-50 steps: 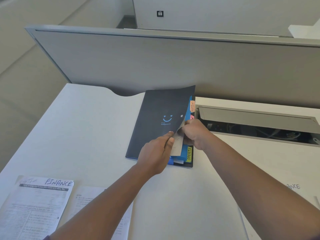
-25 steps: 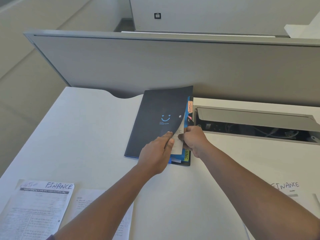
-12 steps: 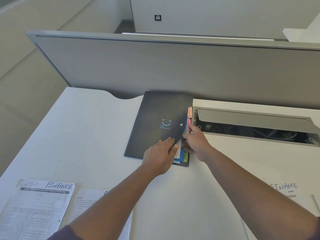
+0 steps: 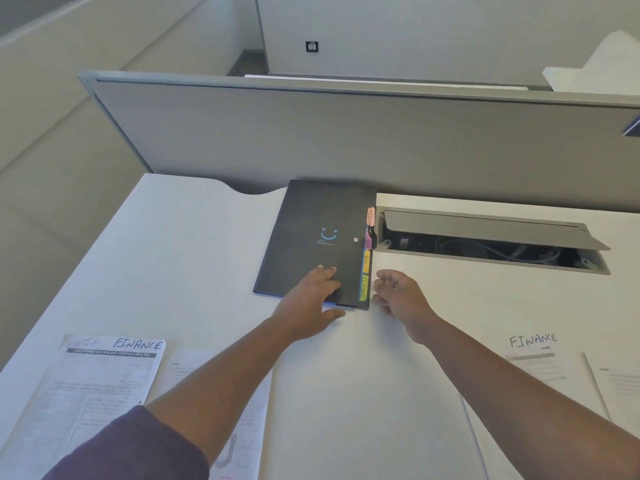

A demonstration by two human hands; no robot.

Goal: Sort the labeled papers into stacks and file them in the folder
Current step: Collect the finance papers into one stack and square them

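Note:
A black folder (image 4: pixel 311 216) with a blue smiley lies closed on the white desk, coloured index tabs (image 4: pixel 366 258) marked ADMIN, HR and SPORTS sticking out along its right edge. My left hand (image 4: pixel 311 296) rests flat on the folder's near right corner, fingers spread. My right hand (image 4: pixel 398 296) hovers just right of that corner, fingers loosely apart, holding nothing. A printed sheet headed FINANCE (image 4: pixel 100 386) lies at the near left with another sheet (image 4: pixel 214 393) beside it, partly under my left arm. A second FINANCE sheet (image 4: pixel 540 368) lies at the near right.
An open cable tray (image 4: pixel 485 237) with a raised grey lid is set into the desk (image 4: pixel 194 265) right of the folder. A grey partition panel (image 4: pixel 346 133) runs along the desk's back edge. More paper (image 4: pixel 620 382) lies at the far right edge.
The folder's cover, lifted earlier while both hands pushed a sheet in, now lies flat and shut. The sheet is out of sight inside. My right hand has let go and drawn back to the right.

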